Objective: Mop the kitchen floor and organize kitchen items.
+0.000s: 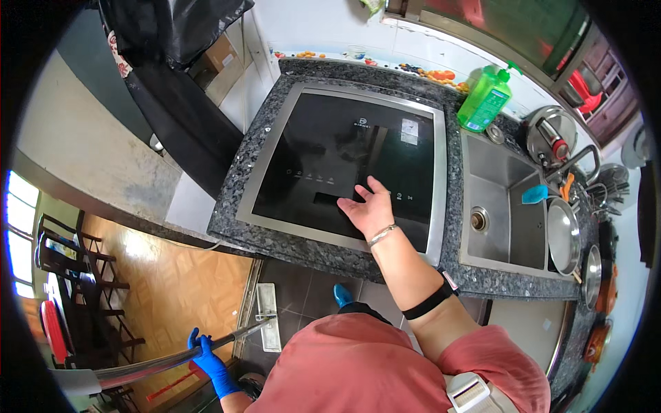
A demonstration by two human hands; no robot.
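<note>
My left hand (209,360), in a blue rubber glove, grips the metal handle of a flat mop (242,333) low at the left. The mop's pale rectangular head (269,340) rests on the dark tiled floor. My bare right hand (373,207) holds nothing, its fingers apart, over the front part of a black glass appliance panel (330,149). Whether it touches the glass I cannot tell. A steel frame surrounds the panel, which bears touch symbols and a pale sticker (409,131). A bracelet (382,235) circles my right wrist.
A steel sink (477,175) is set into the granite counter (330,260), right of the panel. Behind it stands a green pump bottle (483,106). Pans (563,236) and a blue cloth-like item (534,194) lie by the faucet. Dark chairs (95,273) stand on the wooden floor at left.
</note>
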